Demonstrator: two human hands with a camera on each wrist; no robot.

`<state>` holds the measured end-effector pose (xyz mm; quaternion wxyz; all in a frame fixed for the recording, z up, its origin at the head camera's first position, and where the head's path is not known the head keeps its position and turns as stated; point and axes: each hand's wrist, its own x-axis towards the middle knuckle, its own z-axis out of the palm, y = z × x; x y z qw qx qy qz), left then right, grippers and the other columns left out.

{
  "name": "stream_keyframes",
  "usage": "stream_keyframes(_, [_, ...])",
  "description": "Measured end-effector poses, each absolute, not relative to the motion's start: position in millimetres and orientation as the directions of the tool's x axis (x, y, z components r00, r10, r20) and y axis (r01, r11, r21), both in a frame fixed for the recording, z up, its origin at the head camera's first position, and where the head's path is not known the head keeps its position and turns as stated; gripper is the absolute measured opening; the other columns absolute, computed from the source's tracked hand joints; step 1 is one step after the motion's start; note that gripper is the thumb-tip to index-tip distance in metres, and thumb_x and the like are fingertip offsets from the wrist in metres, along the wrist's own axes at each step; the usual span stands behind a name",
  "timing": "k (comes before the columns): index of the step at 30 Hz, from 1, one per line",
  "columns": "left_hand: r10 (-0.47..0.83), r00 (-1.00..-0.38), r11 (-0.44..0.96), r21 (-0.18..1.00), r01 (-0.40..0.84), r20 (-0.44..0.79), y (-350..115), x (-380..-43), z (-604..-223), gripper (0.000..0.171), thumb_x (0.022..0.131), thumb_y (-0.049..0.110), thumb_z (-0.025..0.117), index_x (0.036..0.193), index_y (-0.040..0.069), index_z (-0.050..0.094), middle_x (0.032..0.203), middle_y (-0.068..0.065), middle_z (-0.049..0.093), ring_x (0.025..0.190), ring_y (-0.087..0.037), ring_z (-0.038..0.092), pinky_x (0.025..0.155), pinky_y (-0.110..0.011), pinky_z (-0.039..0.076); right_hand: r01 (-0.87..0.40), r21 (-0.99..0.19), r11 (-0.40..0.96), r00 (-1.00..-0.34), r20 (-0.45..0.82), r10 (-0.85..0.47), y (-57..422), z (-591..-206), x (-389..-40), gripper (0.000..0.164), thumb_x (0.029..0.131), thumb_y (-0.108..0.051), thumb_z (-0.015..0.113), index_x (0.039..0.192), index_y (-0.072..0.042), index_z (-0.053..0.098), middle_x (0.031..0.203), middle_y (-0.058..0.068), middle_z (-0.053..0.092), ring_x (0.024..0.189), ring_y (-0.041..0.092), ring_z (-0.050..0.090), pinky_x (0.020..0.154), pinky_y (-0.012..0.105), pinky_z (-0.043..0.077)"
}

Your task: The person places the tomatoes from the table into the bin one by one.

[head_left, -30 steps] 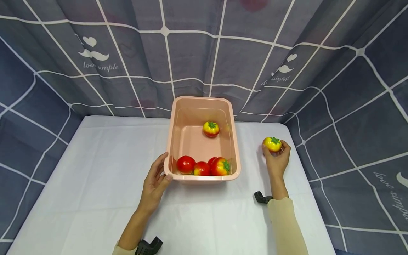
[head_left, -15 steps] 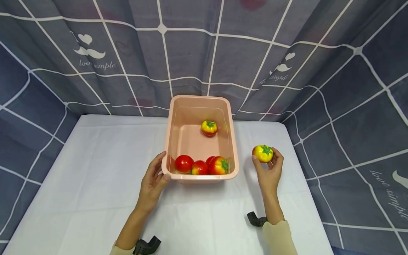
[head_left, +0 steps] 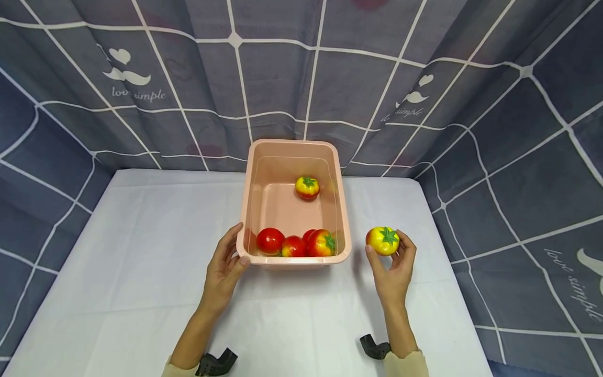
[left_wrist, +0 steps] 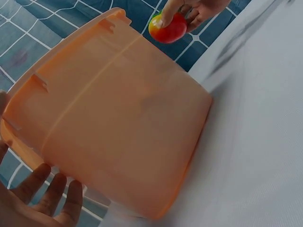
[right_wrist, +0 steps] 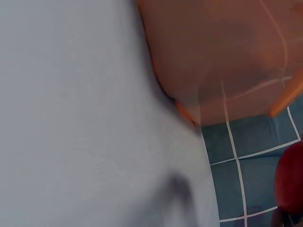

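Note:
A pink plastic bin [head_left: 285, 205] stands on the table, with several red and yellow-red toy tomatoes inside. One red tomato [head_left: 270, 241] lies in the front left corner, and a yellow-red one [head_left: 307, 187] sits farther back. My left hand [head_left: 222, 272] holds the bin's front left corner, thumb at the rim and the other fingers along the side. Right of the bin, my right hand [head_left: 394, 269] grips a yellow-and-red tomato [head_left: 378, 240] with a green leafy top, thumb and fingers on either side. In the right wrist view only part of this tomato [right_wrist: 289, 177] shows.
White cloth [head_left: 165, 235] covers the table on both sides of the bin. A grey checked curtain [head_left: 282, 78] hangs behind and along both sides. Black wrist mounts [head_left: 216, 362] are on both forearms.
My right hand has carried the tomato left and toward me, nearer the bin's front right side. My left hand keeps its hold on the bin. The view has shifted slightly.

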<state>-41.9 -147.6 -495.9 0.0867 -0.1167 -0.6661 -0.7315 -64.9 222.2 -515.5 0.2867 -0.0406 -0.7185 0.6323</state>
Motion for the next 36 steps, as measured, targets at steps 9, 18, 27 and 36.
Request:
stream_keyframes(9, [0.022, -0.957, -0.08, 0.955, 0.286, 0.289, -147, -41, -495, 0.071, 0.101, -0.013, 0.057, 0.166, 0.005, 0.036, 0.163, -0.019, 0.044, 0.143, -0.019, 0.054, 0.115, -0.016, 0.052, -0.32, -0.925, 0.206, -0.84, 0.378, 0.39, 220, -514, -54, 0.079, 0.084, 0.011, 0.082, 0.152, 0.003, 0.044, 0.139, 0.003, 0.057, 0.124, 0.015, 0.059, 0.107, 0.015, 0.05])
stream_keyframes(18, [0.025, -0.961, -0.09, 0.958, 0.272, 0.275, -147, -41, -496, 0.072, 0.101, -0.013, 0.057, 0.167, 0.006, 0.036, 0.166, -0.025, 0.039, 0.145, -0.02, 0.053, 0.116, -0.017, 0.051, -0.33, -0.921, 0.207, -0.837, 0.387, 0.388, 216, -508, -52, 0.08, 0.084, 0.011, 0.082, 0.153, -0.001, 0.045, 0.141, 0.002, 0.057, 0.126, 0.017, 0.058, 0.11, 0.016, 0.049])
stream_keyframes(27, [0.023, -0.957, -0.091, 0.954, 0.285, 0.288, -147, -42, -495, 0.072, 0.101, -0.013, 0.057, 0.167, 0.007, 0.037, 0.165, -0.023, 0.04, 0.144, -0.017, 0.053, 0.116, -0.017, 0.051, -0.42, -0.888, 0.19, -0.812, 0.461, 0.359, 200, -484, -57, 0.08, 0.084, 0.014, 0.081, 0.154, 0.0, 0.043, 0.145, 0.009, 0.055, 0.13, 0.023, 0.057, 0.114, 0.019, 0.05])
stream_keyframes(36, [0.023, -0.961, -0.068, 0.96, 0.273, 0.275, -148, -42, -495, 0.07, 0.102, -0.011, 0.057, 0.167, 0.009, 0.037, 0.164, -0.016, 0.044, 0.144, -0.02, 0.054, 0.115, -0.017, 0.052, -0.484, -0.853, 0.192, -0.81, 0.521, 0.271, 179, -462, -77, 0.082, 0.084, 0.013, 0.081, 0.155, 0.001, 0.041, 0.148, 0.008, 0.052, 0.135, 0.024, 0.054, 0.12, 0.02, 0.048])
